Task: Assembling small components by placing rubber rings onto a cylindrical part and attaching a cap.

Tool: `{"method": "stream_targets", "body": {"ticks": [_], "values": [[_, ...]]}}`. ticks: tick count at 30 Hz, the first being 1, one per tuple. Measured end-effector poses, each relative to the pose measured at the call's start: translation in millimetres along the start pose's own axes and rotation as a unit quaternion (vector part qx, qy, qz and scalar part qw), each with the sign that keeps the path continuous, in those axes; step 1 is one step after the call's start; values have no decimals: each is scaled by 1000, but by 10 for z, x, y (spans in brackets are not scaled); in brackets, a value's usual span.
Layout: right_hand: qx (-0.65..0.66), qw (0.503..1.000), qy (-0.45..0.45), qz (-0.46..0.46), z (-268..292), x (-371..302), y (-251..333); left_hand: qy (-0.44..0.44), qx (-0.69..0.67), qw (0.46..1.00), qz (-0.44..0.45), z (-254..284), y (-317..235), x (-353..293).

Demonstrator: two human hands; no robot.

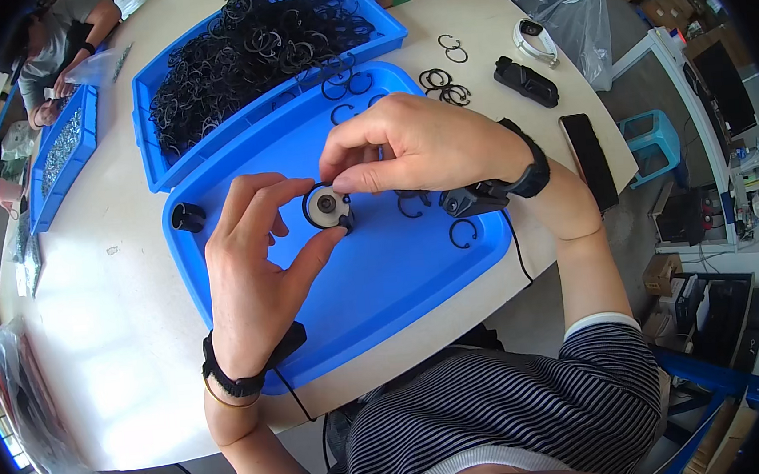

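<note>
Over the shallow blue tray [350, 319], a small round part [327, 204] with a pale face, a dark centre and a black rim is held between my hands. My left hand [252, 260] closes on it, index finger at its upper left edge and thumb at its lower edge. From the right, my right hand [421, 145] pinches its upper edge with thumb and curled fingers. Whether the black rim is a separate ring I cannot tell. In the tray lie several loose black circlips [463, 233] and a short black cylinder [188, 217]. Part of the tray is hidden by my hands.
Behind the tray, a blue bin [146, 130] is heaped with black circlips [249, 56]. More circlips [444, 85], a black case [526, 82], a watch [534, 42] and a phone [589, 162] lie to the right. A co-worker [70, 47] sits far left by another blue bin [66, 159].
</note>
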State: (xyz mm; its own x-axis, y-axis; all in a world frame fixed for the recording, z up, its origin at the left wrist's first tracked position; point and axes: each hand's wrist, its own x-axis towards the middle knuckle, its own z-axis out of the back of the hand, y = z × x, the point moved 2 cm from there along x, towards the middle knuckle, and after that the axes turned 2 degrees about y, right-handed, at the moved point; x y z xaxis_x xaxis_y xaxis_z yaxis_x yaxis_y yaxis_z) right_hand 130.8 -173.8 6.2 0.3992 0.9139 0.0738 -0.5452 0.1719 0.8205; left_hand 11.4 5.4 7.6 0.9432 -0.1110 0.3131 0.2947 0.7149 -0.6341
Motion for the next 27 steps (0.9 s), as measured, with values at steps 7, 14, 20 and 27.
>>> {"method": "stream_targets", "body": {"ticks": [7,14,20,27], "values": [[-13,1000,5,-2,4,-4,15,12,0,1000,13,-5,-3,-2],[-5,1000,6,4,0,-3,15,10,-1,1000,8,-1,-2,0],[-10,1000,6,3,0,-4,4,9,-1,1000,9,-3,-4,2],[-14,1000,4,-2,-1,0,2,15,-2,1000,9,-18,-2,9]]}}
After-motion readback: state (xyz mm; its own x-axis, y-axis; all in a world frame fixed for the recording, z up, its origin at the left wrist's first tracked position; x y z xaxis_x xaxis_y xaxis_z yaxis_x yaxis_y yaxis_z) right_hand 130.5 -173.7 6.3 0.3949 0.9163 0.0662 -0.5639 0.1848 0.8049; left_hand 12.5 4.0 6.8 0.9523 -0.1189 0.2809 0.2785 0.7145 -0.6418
